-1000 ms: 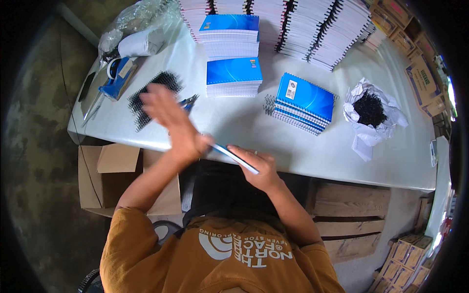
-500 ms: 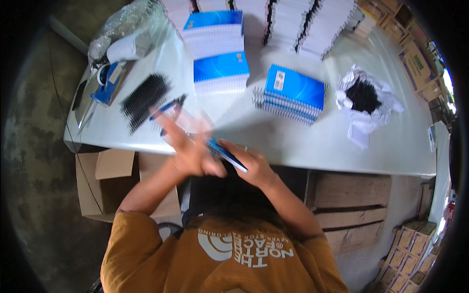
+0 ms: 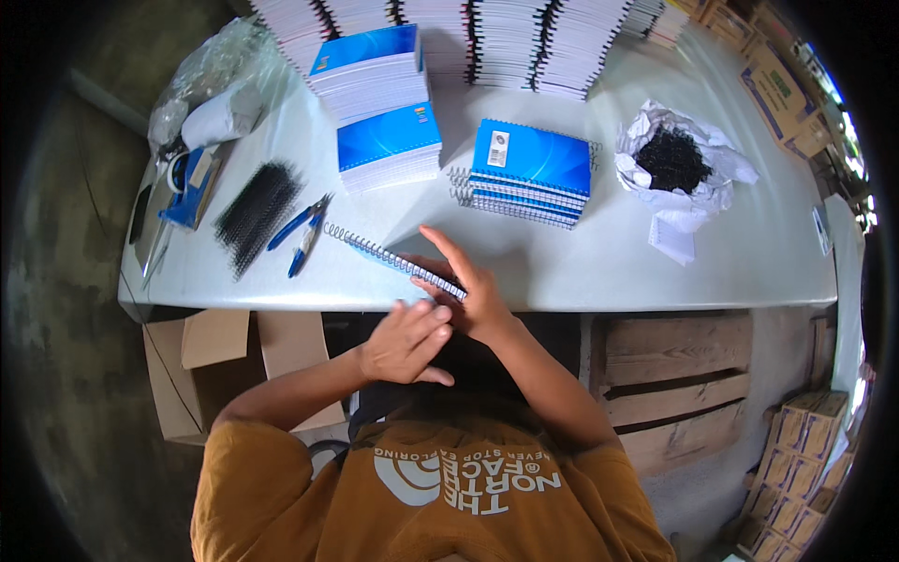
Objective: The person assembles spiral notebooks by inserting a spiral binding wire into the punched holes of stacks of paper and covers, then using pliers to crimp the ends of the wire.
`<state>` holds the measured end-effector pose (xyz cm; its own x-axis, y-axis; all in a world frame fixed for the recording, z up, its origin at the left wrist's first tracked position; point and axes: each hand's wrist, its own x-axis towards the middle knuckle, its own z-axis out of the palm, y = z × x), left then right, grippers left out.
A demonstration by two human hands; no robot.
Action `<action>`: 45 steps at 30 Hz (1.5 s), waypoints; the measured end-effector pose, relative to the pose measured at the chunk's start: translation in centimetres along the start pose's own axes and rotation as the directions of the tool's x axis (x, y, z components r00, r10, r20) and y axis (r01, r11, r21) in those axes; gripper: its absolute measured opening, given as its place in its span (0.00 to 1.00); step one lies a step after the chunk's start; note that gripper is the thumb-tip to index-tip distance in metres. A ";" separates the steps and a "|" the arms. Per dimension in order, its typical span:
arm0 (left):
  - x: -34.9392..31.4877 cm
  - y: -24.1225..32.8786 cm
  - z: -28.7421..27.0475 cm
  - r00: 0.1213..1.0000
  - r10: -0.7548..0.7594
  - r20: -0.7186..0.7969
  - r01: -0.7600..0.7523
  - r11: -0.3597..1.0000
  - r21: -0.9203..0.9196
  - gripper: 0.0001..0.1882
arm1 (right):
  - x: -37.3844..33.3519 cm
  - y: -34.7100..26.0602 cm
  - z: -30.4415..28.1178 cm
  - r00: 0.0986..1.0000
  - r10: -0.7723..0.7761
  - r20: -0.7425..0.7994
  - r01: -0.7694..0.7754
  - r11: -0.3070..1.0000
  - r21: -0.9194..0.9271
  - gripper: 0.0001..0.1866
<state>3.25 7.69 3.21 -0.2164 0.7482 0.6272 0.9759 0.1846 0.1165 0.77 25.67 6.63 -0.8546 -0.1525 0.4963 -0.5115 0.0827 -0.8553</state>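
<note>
1. The right hand grasped the near end of a thin paper notebook, which was tilted on edge at the table's front side.
2. The left hand was released, fingers spread, at the notebook's 6 o'clock side; whether its fingertips touched anything could not be told.
3. A slim grey spiral coil ran along most of the spine, a loose tail jutting at 10 o'clock. Threading looked nearly done; the end by the right hand was unclear.
4. At 2 o'clock from it stood a stack of blue-covered coiled notebooks, coil ends protruding, so trimming seemed left.
5. At 12 o'clock, two stacks of blue-covered notebooks showed no coils, apparently left to bind.
6. Between 9 and 10 o'clock lay blue-handled metal cutters and, farther off, a bundle of black coils.
</note>
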 end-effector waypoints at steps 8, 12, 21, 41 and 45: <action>10.4 -2.2 -6.6 0.908 -0.359 0.217 0.361 0.932 0.033 0.16 | -0.6 -0.1 0.0 0.972 0.231 0.035 -0.234 0.968 0.092 0.41; 12.1 -2.5 -7.5 0.874 -0.380 0.303 0.405 0.914 -0.022 0.11 | -0.4 0.4 -0.2 0.992 0.126 0.006 -0.126 0.988 0.084 0.40; 13.0 -2.5 -8.2 0.902 -0.306 0.305 0.251 0.946 0.207 0.13 | -0.2 -0.5 -0.2 0.966 0.253 0.054 -0.254 0.967 0.027 0.36; 17.5 -8.4 -0.3 0.873 -0.462 -0.157 0.487 0.837 0.249 0.24 | 1.4 3.2 -9.7 0.657 -0.165 -0.736 -0.201 0.902 -0.382 0.35; 11.2 -14.5 -4.5 0.850 -0.526 -0.017 0.474 0.751 0.459 0.20 | 2.2 2.8 -8.5 0.655 -0.380 -0.653 0.055 0.886 -0.461 0.39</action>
<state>-13.24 10.52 12.05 -0.6968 0.5282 0.4852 0.6175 0.7859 0.0312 -3.25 33.96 6.60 -0.4236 0.5116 0.7475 -0.5415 0.5185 -0.6617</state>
